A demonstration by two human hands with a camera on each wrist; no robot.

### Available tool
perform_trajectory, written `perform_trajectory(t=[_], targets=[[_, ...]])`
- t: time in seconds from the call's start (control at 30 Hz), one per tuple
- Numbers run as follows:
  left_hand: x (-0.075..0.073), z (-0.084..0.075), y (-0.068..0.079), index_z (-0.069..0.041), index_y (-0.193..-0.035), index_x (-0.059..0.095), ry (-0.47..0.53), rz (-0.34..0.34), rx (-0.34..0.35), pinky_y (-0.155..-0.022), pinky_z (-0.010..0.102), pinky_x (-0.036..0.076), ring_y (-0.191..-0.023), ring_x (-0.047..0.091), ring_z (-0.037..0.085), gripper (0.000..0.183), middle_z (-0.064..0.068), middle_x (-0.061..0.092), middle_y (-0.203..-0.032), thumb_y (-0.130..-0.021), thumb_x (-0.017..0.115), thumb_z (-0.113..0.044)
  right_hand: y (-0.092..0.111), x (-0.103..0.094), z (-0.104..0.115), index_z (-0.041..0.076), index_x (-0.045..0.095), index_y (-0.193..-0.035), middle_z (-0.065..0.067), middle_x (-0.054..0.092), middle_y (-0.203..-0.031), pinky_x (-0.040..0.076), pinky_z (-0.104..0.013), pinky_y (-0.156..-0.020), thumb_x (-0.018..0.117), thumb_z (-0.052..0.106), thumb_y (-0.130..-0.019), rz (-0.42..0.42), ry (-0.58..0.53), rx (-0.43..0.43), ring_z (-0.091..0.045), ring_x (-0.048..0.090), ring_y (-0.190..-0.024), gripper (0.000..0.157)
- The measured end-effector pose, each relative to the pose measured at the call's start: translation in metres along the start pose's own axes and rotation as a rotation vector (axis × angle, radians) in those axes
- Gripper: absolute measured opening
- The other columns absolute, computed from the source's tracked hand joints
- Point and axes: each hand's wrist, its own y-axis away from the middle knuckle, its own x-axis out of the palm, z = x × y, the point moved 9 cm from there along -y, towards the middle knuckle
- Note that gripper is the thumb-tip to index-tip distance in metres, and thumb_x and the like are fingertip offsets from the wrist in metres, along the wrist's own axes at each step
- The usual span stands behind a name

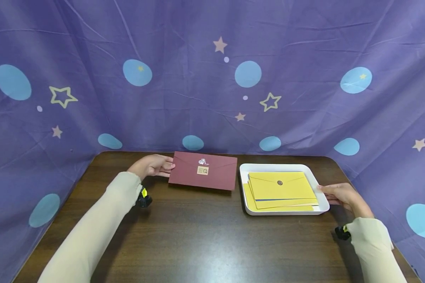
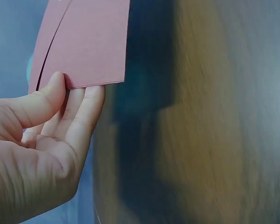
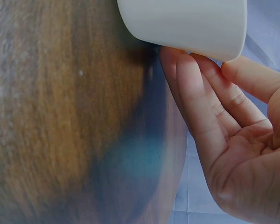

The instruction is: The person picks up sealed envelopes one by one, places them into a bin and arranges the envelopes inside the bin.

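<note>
My left hand (image 1: 152, 166) pinches the short left edge of a maroon envelope (image 1: 217, 171), thumb on the front and fingers behind it. The envelope is tipped up so its flap side faces me, with a small sticker and a white print on it. In the left wrist view it casts a shadow on the table beneath. At the right, my right hand (image 1: 345, 196) grips the right rim of a white tray (image 1: 324, 205). Its thumb meets the rim and its fingers reach under the side. Several yellow envelopes (image 1: 269, 190) lie stacked in the tray, the top one bearing a dark round seal.
Both hands work over a dark brown wooden table (image 1: 198, 228). A purple curtain (image 1: 184, 78) with stars and blue ovals hangs close along its back and sides. The tray stands just right of the maroon envelope.
</note>
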Motion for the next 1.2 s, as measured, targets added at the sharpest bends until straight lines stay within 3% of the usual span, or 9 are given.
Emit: perform_trajectory(t=[0.23,0.4,0.63,1.0,1.2], targets=[[0.032,-0.021,-0.001,0.009,-0.152,0.030,-0.006,0.039,0.040,-0.115,0.048,0.045,-0.082,0.064,0.003,0.051,-0.010,0.063,-0.087,-0.105,0.048,0.001,0.000,-0.001,0.000,-0.022,0.059,-0.124,0.003,0.076,-0.083,0.063,-0.029,-0.071,0.068,0.025,-0.099,-0.002,-0.006,0.008,-0.007,0.073,-0.076,0.053],[0.051,-0.031,0.001,0.009,-0.146,0.041,-0.009,0.053,0.056,-0.109,0.044,0.051,-0.081,0.067,0.005,0.044,-0.009,0.068,-0.085,-0.104,0.050,0.001,-0.002,-0.002,0.000,-0.020,0.060,-0.123,0.003,0.076,-0.083,0.063,-0.029,-0.072,0.069,0.025,-0.098,-0.011,0.012,0.010,-0.007,0.073,-0.076,0.053],[0.075,-0.043,0.005,0.010,-0.145,0.042,-0.008,0.045,0.067,-0.110,0.046,0.050,-0.078,0.066,0.004,0.044,-0.010,0.067,-0.082,-0.103,0.051,0.002,-0.002,-0.002,0.001,-0.022,0.057,-0.125,0.005,0.076,-0.082,0.063,-0.028,-0.071,0.068,0.024,-0.099,-0.002,-0.003,0.006,-0.007,0.072,-0.075,0.054],[0.098,-0.052,0.006,0.012,-0.145,0.044,-0.009,0.024,0.063,-0.106,0.044,0.053,-0.077,0.065,0.005,0.047,-0.005,0.065,-0.084,-0.100,0.055,0.005,-0.001,0.000,0.000,-0.020,0.061,-0.122,0.004,0.076,-0.082,0.063,-0.028,-0.071,0.067,0.023,-0.099,0.004,-0.002,0.002,-0.006,0.072,-0.076,0.049],[0.105,-0.054,0.006,0.014,-0.148,0.038,0.017,0.004,0.069,-0.111,0.048,0.048,-0.089,0.066,0.012,0.052,0.004,0.065,-0.098,-0.099,0.054,0.008,0.000,-0.001,0.000,-0.020,0.061,-0.121,0.003,0.076,-0.083,0.063,-0.028,-0.071,0.067,0.023,-0.099,-0.002,0.005,0.000,-0.006,0.072,-0.076,0.049]])
